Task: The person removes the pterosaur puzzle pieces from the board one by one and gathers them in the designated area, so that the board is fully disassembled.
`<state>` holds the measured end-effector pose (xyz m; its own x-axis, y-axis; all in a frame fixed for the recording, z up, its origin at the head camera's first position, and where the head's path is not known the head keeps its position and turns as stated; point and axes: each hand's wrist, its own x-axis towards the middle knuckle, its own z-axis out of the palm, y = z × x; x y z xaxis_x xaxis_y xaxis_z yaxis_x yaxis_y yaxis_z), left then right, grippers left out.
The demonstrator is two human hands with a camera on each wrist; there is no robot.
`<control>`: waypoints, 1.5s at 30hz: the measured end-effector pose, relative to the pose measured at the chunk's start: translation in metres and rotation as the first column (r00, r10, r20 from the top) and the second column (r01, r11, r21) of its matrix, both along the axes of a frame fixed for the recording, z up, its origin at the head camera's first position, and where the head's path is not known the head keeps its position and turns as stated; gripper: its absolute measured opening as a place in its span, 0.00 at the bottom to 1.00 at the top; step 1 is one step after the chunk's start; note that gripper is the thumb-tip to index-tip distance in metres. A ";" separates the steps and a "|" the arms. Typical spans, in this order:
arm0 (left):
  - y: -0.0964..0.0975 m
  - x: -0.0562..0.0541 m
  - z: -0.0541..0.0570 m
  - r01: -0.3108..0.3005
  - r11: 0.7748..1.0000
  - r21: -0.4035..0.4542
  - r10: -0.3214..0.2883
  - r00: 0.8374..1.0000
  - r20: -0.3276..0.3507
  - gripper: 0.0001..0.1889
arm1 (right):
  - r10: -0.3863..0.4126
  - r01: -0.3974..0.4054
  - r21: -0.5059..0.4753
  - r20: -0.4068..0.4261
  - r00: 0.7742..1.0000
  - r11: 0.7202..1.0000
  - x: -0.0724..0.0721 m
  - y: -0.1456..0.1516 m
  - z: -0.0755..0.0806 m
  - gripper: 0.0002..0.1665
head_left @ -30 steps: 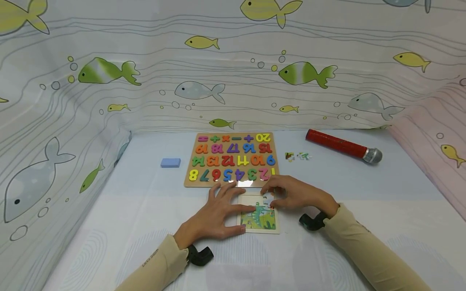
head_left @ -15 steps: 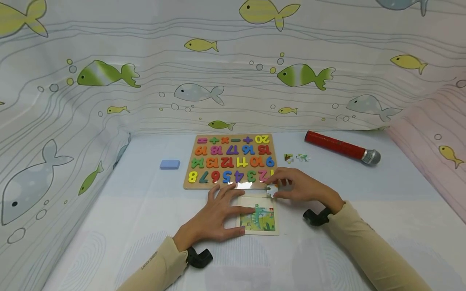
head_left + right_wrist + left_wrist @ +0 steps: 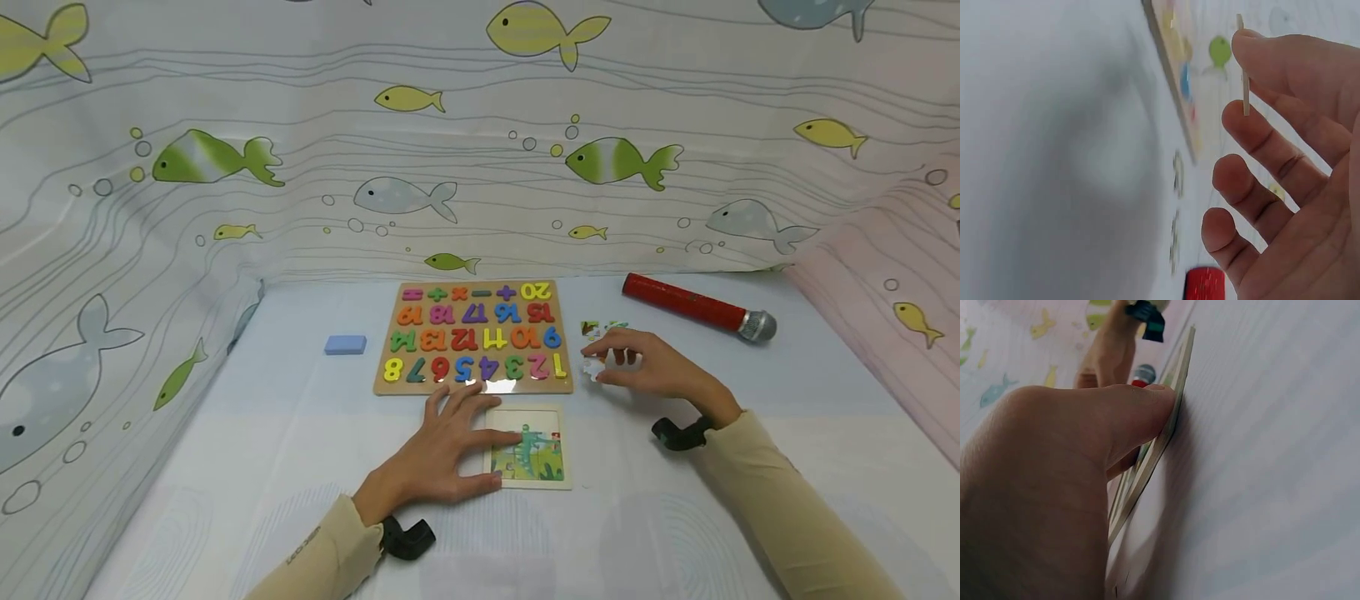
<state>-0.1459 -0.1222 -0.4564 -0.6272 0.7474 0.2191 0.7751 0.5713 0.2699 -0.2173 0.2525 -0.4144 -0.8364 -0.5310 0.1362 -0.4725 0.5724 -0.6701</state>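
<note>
My left hand [image 3: 438, 450] lies with fingers spread over the left side of a small wooden jigsaw tray [image 3: 567, 454]. The tray's picture shows a green crocodile-like figure, and its upper part is pale and bare. In the left wrist view, the thumb touches the tray's edge [image 3: 1141, 481]. Off to the right, my right hand [image 3: 660, 367] pinches a pale jigsaw piece [image 3: 592, 369] between thumb and finger. The right wrist view shows that thin piece [image 3: 1245, 94] edge-on, above the table, the other fingers loosely bent.
A wooden number board [image 3: 420, 388] with colourful digits lies behind the tray. Two loose jigsaw pieces [image 3: 590, 329] are to its right, partly behind my right hand. A red microphone [image 3: 690, 302] lies at the back right, a blue block [image 3: 345, 345] at left.
My right hand has lifted the jigsaw piece off the tray's upper right and carried it right and back, towards the loose pieces. The left hand has stayed on the tray.
</note>
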 end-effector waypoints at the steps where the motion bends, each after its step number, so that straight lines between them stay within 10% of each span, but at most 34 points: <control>1: 0.000 0.000 0.000 0.000 1.000 0.001 0.000 1.000 -0.002 0.29 | -0.017 0.017 0.006 0.001 1.000 1.000 -0.002 0.006 -0.001 0.23; 18: 0.000 0.000 0.000 0.012 1.000 0.007 -0.012 1.000 -0.016 0.28 | -0.222 0.220 0.199 -0.013 0.975 0.955 -0.025 0.082 0.001 0.22; 45: 0.000 0.000 0.000 -0.001 1.000 0.000 0.001 1.000 -0.004 0.29 | -0.397 0.378 0.227 0.044 0.917 0.898 -0.035 0.087 -0.020 0.35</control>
